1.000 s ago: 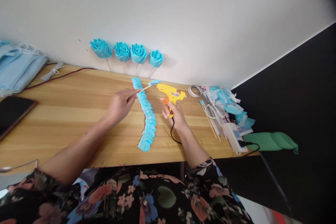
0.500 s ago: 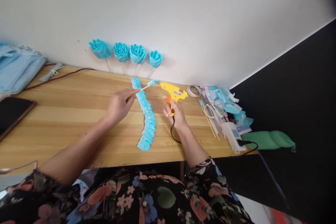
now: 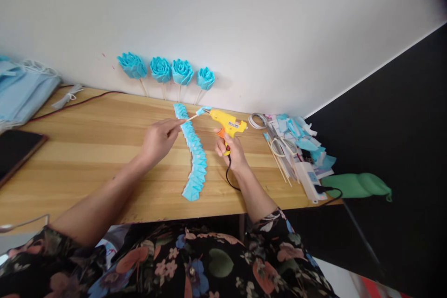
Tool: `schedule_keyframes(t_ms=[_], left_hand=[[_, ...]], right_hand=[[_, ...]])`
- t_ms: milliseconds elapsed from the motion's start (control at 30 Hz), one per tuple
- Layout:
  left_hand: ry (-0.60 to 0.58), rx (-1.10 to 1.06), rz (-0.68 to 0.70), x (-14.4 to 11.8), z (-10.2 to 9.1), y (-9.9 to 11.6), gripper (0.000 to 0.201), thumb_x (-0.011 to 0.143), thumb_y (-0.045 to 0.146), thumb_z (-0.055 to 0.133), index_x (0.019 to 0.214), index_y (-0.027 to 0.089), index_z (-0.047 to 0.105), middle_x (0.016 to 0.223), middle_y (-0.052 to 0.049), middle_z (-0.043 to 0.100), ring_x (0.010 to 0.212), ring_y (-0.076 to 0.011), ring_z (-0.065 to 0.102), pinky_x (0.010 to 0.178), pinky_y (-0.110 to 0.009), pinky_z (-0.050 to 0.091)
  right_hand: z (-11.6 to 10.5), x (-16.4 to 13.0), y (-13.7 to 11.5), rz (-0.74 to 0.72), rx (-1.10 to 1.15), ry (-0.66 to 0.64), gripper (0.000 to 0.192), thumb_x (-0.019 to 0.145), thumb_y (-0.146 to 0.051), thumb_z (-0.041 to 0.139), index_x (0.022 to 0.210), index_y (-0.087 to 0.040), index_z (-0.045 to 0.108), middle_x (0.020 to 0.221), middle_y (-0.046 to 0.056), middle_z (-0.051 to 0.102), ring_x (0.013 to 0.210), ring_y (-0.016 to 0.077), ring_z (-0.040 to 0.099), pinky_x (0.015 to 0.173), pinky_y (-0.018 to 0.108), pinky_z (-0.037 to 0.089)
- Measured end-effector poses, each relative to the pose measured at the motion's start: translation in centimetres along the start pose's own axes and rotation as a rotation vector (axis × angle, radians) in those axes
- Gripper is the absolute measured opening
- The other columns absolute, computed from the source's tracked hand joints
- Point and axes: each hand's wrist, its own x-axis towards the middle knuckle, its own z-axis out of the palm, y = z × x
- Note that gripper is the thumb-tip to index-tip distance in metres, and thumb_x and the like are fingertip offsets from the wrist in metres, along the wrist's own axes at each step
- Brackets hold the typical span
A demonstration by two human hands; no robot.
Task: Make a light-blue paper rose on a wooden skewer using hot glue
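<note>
Head view
Left hand: the left hand (image 3: 159, 138) pinches a thin wooden stick (image 3: 191, 117) between thumb and fingertips, closed tight on it, above the table (image 3: 98, 149).
Stick tip: a small blue paper piece (image 3: 200, 111) sits at the far end of the stick, right at the nozzle of the glue gun (image 3: 226, 125).
Right hand: the right hand (image 3: 233, 150) wraps around the orange grip of the yellow glue gun, fingers closed on it, nozzle pointing left toward the stick tip.
Cord: a black cord (image 3: 228, 178) runs from the gun's handle down past the wrist.
Paper strip: a long strip of folded blue paper (image 3: 195, 156) lies flat on the table between the two hands, curving from the wall to the near edge.
Flowers: four blue paper roses (image 3: 160, 70) on sticks lean against the wall behind the strip.
Right pile: scissors (image 3: 281, 145), spare sticks, blue scraps (image 3: 300, 132) and a white power strip (image 3: 309, 179) lie loose near the table's right end; none sits in a container.
Left side: a stack of blue masks (image 3: 24, 93) and a dark phone (image 3: 16, 149) lie on the table.
</note>
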Motion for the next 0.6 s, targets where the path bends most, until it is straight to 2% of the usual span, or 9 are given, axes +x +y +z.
schedule_keyframes(t_ms=[167,600], left_hand=[[-0.019,-0.005,-0.009,-0.04,-0.02,0.07,0.035,0.099,0.027,0.056,0.118,0.023,0.085,0.096,-0.007,0.082,0.091,-0.0221,0.076,0.091,-0.034,0.059],[-0.013,-0.034,0.0,0.15,0.15,-0.09,0.031,0.097,0.028,0.057,0.11,0.025,0.086,0.093,-0.006,0.082,0.089,-0.0227,0.075,0.09,-0.036,0.06]], right_hand=[[0.03,-0.02,0.13,0.008,-0.023,-0.017,0.049,0.078,-0.063,0.08,0.097,-0.018,0.077,0.047,-0.01,0.042,0.045,0.0095,0.04,0.05,0.027,0.029],[-0.14,0.11,-0.13,-0.03,-0.004,0.042,0.047,0.082,-0.061,0.08,0.103,-0.019,0.078,0.048,-0.01,0.041,0.045,0.0092,0.038,0.051,0.027,0.032]])
